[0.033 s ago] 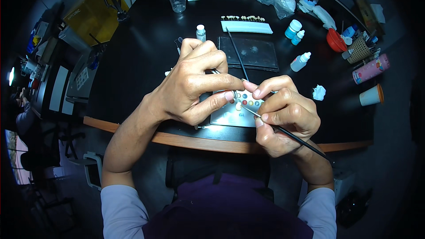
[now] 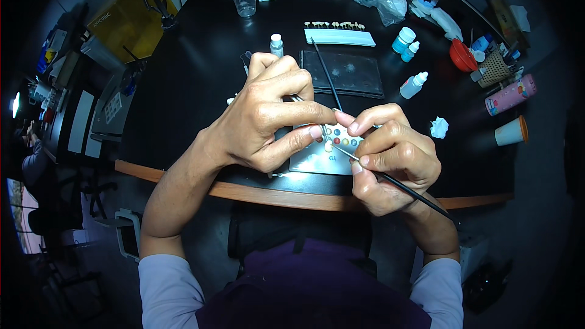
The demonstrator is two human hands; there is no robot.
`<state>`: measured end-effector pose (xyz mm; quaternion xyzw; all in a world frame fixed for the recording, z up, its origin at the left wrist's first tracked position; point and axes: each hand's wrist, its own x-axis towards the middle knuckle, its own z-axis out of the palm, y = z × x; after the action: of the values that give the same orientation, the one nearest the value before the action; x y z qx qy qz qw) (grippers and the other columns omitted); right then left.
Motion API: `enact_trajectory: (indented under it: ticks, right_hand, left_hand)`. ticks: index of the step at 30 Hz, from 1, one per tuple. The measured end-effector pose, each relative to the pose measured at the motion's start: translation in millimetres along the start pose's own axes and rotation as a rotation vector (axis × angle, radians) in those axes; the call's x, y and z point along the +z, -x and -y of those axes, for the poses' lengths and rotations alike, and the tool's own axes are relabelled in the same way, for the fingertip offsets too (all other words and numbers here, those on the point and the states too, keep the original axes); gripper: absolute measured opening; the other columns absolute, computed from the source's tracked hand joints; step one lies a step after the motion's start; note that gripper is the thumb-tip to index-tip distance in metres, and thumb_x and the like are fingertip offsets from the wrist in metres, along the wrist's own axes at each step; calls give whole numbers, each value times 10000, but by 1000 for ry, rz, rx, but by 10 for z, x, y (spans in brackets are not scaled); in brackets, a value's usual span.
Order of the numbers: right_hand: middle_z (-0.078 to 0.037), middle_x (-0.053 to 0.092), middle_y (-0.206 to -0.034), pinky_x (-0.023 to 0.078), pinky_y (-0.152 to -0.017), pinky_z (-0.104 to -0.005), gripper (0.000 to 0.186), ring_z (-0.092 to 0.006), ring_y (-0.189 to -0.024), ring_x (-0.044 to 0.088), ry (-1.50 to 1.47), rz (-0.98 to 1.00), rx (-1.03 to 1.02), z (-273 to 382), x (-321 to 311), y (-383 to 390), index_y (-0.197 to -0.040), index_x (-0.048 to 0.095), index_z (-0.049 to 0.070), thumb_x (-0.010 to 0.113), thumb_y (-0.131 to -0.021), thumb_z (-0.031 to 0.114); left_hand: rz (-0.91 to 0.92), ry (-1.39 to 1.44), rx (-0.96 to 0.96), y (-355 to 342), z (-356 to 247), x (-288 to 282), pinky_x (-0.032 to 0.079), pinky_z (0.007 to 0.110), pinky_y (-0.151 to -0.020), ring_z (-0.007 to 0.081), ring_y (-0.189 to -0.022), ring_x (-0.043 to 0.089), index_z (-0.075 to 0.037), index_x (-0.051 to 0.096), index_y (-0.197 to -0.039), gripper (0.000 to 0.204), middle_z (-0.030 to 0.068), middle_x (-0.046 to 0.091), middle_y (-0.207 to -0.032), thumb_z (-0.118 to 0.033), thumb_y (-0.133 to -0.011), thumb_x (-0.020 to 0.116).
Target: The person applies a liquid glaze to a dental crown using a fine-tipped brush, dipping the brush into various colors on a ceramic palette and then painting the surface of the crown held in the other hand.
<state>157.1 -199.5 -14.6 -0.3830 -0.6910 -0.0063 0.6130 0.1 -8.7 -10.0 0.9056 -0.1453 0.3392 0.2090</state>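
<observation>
Nothing that I can make out has moved since the earlier frame, so from my end the fine work between the hands stands exactly where it did. Only the head view reaches me. At its middle, the left grip [image 2: 268,113] is closed in a pinch on a slim metal tool [image 2: 325,131], partly hidden by the fingers. At that tool's lower end sits the small white piece [image 2: 328,146], over the pale plate [image 2: 304,164] with its coloured dots [image 2: 337,133]; I can't tell whether it touches the plate.

The right grip [image 2: 399,158] pinches a black-handled tool [image 2: 411,192], its thin metal end pointing at the white piece. Whether they touch is too small for me to judge. Fingertips of both hands meet or nearly meet above the plate.

Farther back on the counter [image 2: 183,97], I see a second black-handled tool [image 2: 328,76] lying across a dark slab [image 2: 365,76], and the dropper bottle [image 2: 412,87] stands to the right, also unchanged.
</observation>
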Motion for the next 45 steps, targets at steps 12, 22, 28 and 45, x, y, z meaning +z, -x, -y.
enact_trajectory:
  ticks: [12,22,28,45]
  right_hand:
    - [-115,665,-792,656,-957,-584,215,-292,-957,691,-17,88,7,26,-61,4,-876,605,18,671,-731,-126]
    - [-113,648,-777,619,-1005,-629,209,-286,-953,675,-36,85,22,54,-70,21,-874,602,20,663,-726,-114]
    - [-115,650,-778,621,-1002,-635,221,-287,-952,674,-47,90,-1,56,-64,-1,-869,606,19,655,-697,-110]
    - [-73,654,-749,660,-883,-482,224,-302,-909,741,-14,33,-13,64,-22,-2,-784,645,29,711,-640,-128]
  left_hand:
    - [-1,5,4,-8,-4,-4,297,383,-862,173,-785,480,-115,860,-1041,238,-7,553,-780,-258,-897,737]
    - [-29,-14,21,-2,10,21,324,390,-826,185,-764,501,-99,867,-1051,350,25,558,-759,-298,-807,715]
    - [-9,47,17,-16,-5,-20,304,384,-873,182,-814,494,-92,851,-1020,251,10,558,-803,-257,-867,740]
    - [-7,50,31,-25,-9,-36,308,391,-871,200,-843,526,-99,857,-1030,300,19,568,-823,-281,-825,734]
